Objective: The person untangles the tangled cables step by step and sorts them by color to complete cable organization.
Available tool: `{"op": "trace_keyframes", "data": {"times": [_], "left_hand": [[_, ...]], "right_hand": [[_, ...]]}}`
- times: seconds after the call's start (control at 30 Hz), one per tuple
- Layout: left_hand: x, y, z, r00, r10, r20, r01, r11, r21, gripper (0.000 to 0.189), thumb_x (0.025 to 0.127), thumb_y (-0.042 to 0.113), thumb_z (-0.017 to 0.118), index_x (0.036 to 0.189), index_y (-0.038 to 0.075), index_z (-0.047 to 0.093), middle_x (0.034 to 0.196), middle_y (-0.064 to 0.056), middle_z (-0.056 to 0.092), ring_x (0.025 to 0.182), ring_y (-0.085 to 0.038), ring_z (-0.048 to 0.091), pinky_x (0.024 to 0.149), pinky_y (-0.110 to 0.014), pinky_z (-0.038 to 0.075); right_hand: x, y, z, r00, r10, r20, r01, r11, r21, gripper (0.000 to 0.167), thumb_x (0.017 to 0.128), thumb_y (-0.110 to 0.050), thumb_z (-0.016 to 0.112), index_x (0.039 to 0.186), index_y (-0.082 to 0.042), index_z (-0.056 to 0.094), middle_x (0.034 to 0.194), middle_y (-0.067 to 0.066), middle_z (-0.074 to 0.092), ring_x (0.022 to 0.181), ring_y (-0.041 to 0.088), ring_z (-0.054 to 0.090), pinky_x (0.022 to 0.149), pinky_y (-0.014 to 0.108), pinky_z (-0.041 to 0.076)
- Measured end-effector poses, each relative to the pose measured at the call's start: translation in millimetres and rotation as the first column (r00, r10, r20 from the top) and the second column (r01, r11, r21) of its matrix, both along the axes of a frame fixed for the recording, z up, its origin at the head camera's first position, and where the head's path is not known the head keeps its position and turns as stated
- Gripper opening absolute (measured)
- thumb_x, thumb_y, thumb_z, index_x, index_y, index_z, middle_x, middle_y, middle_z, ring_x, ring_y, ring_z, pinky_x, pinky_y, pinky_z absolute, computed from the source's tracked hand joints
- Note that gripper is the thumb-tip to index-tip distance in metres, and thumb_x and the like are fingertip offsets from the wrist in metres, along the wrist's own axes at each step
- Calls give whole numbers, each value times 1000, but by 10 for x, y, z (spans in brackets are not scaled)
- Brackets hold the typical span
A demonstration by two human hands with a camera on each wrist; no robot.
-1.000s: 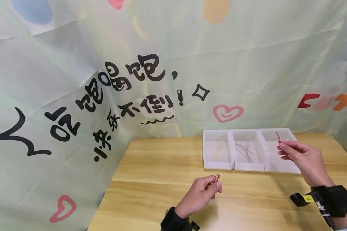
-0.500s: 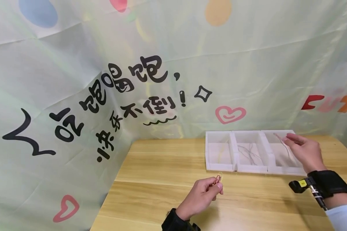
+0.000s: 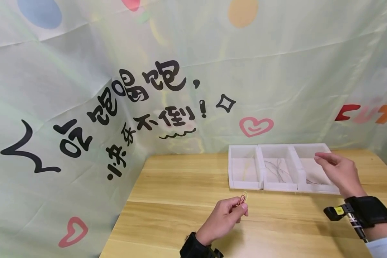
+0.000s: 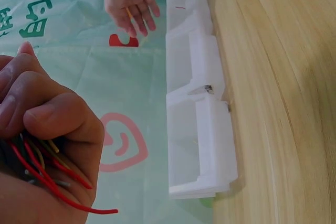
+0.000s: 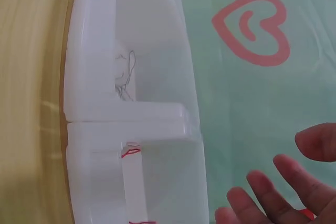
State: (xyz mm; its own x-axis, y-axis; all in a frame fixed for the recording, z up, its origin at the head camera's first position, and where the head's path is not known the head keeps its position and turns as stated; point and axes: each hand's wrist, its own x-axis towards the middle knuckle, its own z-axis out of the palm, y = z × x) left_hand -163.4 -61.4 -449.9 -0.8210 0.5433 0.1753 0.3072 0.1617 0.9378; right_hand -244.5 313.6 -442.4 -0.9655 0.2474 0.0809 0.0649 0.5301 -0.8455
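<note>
Between its thumb and fingers, my left hand (image 3: 220, 219) holds a small bundle of thin wires (image 3: 243, 197) above the wooden table. In the left wrist view red wires (image 4: 52, 186) stick out of the curled fingers, with yellow and grey ones among them. My right hand (image 3: 340, 175) hovers over the right compartment of a white divided tray (image 3: 278, 187); its fingers are extended and nothing is between them. Red wires (image 5: 131, 151) lie on the floor of that compartment. Grey wires (image 3: 278, 171) are in the middle one, and yellow wire (image 3: 245, 172) is in the left one.
The tray stands at the back of the wooden table (image 3: 174, 186), close to a pale green printed cloth (image 3: 283, 89) hanging behind. Low walls divide its three compartments. Each wrist wears a black strap (image 3: 371, 212) with a camera.
My right hand carried a red wire to the right compartment, unfolded it, and let it go; the wire now lies inside. My left hand stays in place with its bundle.
</note>
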Motion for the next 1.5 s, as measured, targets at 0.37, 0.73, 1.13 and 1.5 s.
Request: {"op": "trace_keyframes", "data": {"times": [0.37, 0.73, 1.13, 1.5], "left_hand": [[-1, 20, -6, 999, -28, 37, 26, 998, 52, 33, 109, 32, 48, 96, 8, 67, 60, 6, 38, 50, -4, 31, 49, -19, 26], [-4, 57, 20, 1000, -10, 30, 8, 998, 66, 33, 109, 31, 45, 96, 8, 66, 59, 7, 41, 50, -2, 36, 48, -19, 24], [0, 82, 52, 999, -16, 38, 13, 997, 75, 36, 111, 30, 40, 106, 6, 66, 61, 5, 42, 52, -3, 37, 52, -18, 28], [5, 109, 105, 999, -12, 53, 8, 997, 79, 38, 111, 30, 39, 108, 5, 67, 61, 3, 40, 52, -3, 36, 54, -18, 29]], "right_hand": [[130, -140, 6, 991, 73, -109, -84, 992, -92, 51, 104, -35, 58, 132, 8, 56, 93, -28, 59, 82, -14, 58, 67, 12, 50], [321, -340, 124, 976, 132, -176, -154, 981, -120, 42, 103, -30, 61, 126, 4, 61, 93, -21, 68, 83, -2, 66, 67, 18, 53], [487, -535, 225, 958, 195, -212, -234, 956, -177, 29, 102, -23, 64, 123, -3, 66, 97, -12, 71, 85, 3, 67, 70, 16, 52], [656, -828, 337, 940, 261, -221, -295, 945, -139, 32, 104, -24, 61, 123, 1, 66, 100, -1, 72, 87, 9, 67, 72, 20, 52]]}}
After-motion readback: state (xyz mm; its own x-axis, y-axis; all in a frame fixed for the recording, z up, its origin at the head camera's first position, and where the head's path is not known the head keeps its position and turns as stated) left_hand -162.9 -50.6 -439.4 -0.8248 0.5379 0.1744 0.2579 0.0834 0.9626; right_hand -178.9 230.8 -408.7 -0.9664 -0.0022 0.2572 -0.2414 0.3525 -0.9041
